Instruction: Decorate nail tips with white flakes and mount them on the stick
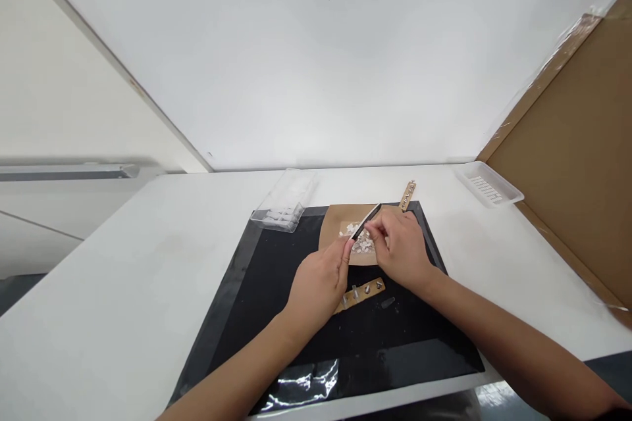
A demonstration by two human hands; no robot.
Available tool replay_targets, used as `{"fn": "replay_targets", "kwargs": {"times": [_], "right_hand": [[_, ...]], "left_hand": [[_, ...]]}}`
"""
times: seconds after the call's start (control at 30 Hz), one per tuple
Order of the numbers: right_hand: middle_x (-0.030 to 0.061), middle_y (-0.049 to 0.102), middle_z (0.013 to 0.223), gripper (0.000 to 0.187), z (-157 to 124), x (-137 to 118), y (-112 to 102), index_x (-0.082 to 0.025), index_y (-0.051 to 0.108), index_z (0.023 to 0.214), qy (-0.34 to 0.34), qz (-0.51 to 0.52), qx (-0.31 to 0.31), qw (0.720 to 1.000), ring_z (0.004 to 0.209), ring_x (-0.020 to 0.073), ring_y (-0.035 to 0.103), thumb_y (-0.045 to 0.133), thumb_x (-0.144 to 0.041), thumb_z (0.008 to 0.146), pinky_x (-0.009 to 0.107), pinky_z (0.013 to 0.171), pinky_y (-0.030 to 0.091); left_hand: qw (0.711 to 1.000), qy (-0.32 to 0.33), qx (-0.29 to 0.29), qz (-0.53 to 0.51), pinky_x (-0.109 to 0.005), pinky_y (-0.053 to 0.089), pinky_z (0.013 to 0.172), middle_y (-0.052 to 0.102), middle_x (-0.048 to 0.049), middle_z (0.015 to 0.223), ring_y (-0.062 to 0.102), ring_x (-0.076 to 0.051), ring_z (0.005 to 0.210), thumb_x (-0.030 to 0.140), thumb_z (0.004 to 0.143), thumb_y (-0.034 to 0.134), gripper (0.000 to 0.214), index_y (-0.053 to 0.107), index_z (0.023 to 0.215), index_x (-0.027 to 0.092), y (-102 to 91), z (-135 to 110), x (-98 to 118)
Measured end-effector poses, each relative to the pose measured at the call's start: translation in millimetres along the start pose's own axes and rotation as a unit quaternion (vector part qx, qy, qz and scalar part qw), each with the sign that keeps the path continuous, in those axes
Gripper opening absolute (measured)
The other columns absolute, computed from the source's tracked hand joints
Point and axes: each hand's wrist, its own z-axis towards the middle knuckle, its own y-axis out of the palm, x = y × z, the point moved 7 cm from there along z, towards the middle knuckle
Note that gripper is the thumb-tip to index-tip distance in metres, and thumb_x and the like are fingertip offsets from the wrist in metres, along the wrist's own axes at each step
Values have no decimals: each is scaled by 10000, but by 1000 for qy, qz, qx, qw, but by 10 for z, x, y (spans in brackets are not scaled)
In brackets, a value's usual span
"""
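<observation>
Bright, cool white light here, spread evenly over the back wall [326, 66] and the tabletop [123, 289], and look at that glare, broken white streaks flaring off the glossy near edge of the black mat [261, 283]! Shadows are soft, the brown board [577, 164] sits dimmer, wide-angle stretch pulls at the corners, and the small pale pieces [364, 245] smear together

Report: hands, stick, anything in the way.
Left hand gripping near end of black-and-white stick. Right hand pinched beside stick, contact unclear. Pale bits beneath; no blockage seen.
</observation>
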Motion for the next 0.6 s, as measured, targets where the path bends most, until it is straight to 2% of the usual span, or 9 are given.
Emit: {"fn": "replay_targets", "kwargs": {"times": [0.07,0.23,0.37,0.5,0.6], "right_hand": [[-6,679,727,263,-3,-19,43,-227,545,814,-15,17,-27,999,674,175,607,533,-267,1073,350,782,363],[-3,659,707,264,-4,17,-16,-229,522,796,10,-10,23,1000,679,185,614,544,-255,1058,357,764,339],[-2,687,725,292,-39,-88,23,-233,518,800,-28,6,-11,1000,652,174,604,521,-286,1087,358,743,336],[-12,683,712,279,-35,-66,-36,-228,529,802,-16,-17,20,1000,642,167,593,530,-261,1078,373,752,317],[-16,678,714,269,-24,-68,-13,-226,520,801,-23,1,0,1000,654,163,597,536,-242,1069,364,755,324]], "left_hand": [[1000,8,5,-7,-283,322,523,487,29,548,498,-145,471,359,1149,307,491,557,753,210,-5,8,7],[999,13,7,-30,-276,334,527,507,28,563,515,-148,481,322,1141,342,455,538,744,213,11,12,9],[999,15,7,-44,-273,352,532,524,24,579,531,-150,493,312,1139,345,451,545,748,212,14,8,7],[999,9,9,-44,-278,345,521,490,34,556,505,-150,470,330,1142,337,461,552,750,215,-2,5,6],[999,-5,-2,-53,-272,357,518,510,33,566,518,-146,474,342,1145,322,468,556,760,215,6,1,-8]]}}
